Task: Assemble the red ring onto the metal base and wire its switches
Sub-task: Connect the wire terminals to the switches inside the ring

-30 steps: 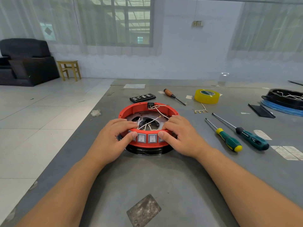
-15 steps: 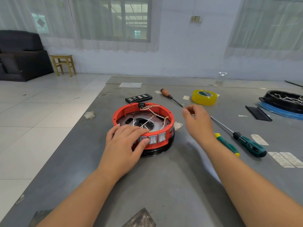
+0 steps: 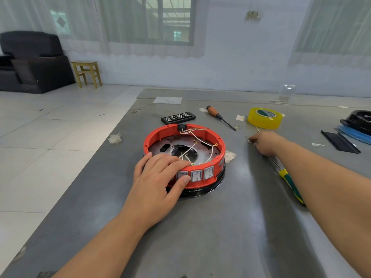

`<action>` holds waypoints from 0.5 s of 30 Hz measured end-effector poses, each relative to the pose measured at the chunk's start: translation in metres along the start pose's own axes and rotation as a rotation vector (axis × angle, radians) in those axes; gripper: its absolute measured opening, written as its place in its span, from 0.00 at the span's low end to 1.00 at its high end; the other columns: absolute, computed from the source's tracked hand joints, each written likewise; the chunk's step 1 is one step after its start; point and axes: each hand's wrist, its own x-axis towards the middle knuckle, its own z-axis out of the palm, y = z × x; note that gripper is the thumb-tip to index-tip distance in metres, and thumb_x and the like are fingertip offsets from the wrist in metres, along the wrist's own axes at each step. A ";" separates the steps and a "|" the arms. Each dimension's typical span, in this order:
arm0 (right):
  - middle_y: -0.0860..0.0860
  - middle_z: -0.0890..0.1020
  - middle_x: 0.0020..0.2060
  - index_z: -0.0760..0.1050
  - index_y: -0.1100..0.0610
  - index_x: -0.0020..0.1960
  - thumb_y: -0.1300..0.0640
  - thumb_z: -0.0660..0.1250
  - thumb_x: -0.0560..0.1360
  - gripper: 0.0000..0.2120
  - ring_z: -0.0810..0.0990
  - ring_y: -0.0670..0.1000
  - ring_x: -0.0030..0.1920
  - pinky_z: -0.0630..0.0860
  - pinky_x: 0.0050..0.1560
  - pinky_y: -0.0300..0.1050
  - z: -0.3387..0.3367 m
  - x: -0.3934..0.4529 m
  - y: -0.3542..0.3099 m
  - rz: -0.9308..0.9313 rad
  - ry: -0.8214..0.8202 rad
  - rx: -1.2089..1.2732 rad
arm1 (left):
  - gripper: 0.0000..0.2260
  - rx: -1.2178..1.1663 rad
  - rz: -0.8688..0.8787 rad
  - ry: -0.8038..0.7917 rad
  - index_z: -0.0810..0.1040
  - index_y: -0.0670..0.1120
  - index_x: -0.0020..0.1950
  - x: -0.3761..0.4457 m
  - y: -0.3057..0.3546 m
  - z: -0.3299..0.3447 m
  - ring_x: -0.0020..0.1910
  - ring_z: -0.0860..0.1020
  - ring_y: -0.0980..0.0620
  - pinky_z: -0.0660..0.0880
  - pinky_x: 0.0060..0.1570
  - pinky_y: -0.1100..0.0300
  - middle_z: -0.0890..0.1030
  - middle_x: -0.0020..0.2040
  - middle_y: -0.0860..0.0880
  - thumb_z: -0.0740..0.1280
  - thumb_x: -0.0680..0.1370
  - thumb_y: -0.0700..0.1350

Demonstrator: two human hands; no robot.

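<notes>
The red ring (image 3: 166, 131) sits on the metal base (image 3: 202, 155), which rests on a black lower part (image 3: 202, 192) in the middle of the grey table. White rocker switches (image 3: 196, 175) line the ring's near wall, and thin white wires (image 3: 189, 150) lie loose inside. My left hand (image 3: 158, 177) holds the ring's near-left rim, fingers over the top and thumb on the front by the switches. My right hand (image 3: 267, 144) is stretched out to the right of the ring, its curled fingertips on the small loose wires (image 3: 249, 140) with brass ends.
A green-and-yellow screwdriver (image 3: 291, 184) lies under my right forearm. Beyond the ring are a black bit case (image 3: 178, 117), an orange-handled screwdriver (image 3: 213, 111) and a yellow tape roll (image 3: 264, 117). At far right sit a black strip (image 3: 339, 141) and a black-and-blue unit (image 3: 359, 123).
My right hand left the ring and reached right to the small loose wires. My left hand stayed on the ring, which turned so its switches face slightly right.
</notes>
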 end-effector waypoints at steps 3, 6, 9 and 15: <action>0.54 0.83 0.60 0.81 0.49 0.66 0.55 0.63 0.82 0.14 0.80 0.58 0.59 0.79 0.59 0.52 0.003 0.002 0.004 -0.036 0.100 0.008 | 0.15 -0.004 0.005 0.002 0.78 0.62 0.67 0.000 0.000 0.001 0.71 0.70 0.62 0.48 0.79 0.57 0.77 0.63 0.65 0.58 0.84 0.60; 0.51 0.84 0.50 0.84 0.48 0.55 0.47 0.68 0.80 0.09 0.81 0.55 0.50 0.81 0.50 0.51 0.001 0.001 0.001 -0.063 0.166 0.007 | 0.15 -0.003 0.008 0.006 0.78 0.62 0.67 0.000 0.000 0.001 0.71 0.70 0.62 0.48 0.80 0.57 0.77 0.63 0.65 0.58 0.84 0.60; 0.50 0.83 0.46 0.81 0.49 0.50 0.45 0.71 0.78 0.08 0.80 0.52 0.47 0.81 0.50 0.50 0.000 -0.001 -0.008 -0.127 0.125 0.059 | 0.15 -0.002 0.012 0.011 0.78 0.62 0.67 0.000 0.000 0.001 0.71 0.70 0.62 0.48 0.80 0.57 0.77 0.63 0.65 0.58 0.84 0.60; 0.49 0.82 0.46 0.74 0.47 0.48 0.46 0.69 0.79 0.07 0.78 0.52 0.45 0.72 0.43 0.45 -0.001 -0.023 -0.029 -0.263 0.192 0.129 | 0.15 -0.009 0.018 0.031 0.78 0.63 0.66 -0.001 -0.001 -0.001 0.70 0.71 0.63 0.48 0.80 0.57 0.77 0.62 0.65 0.58 0.84 0.61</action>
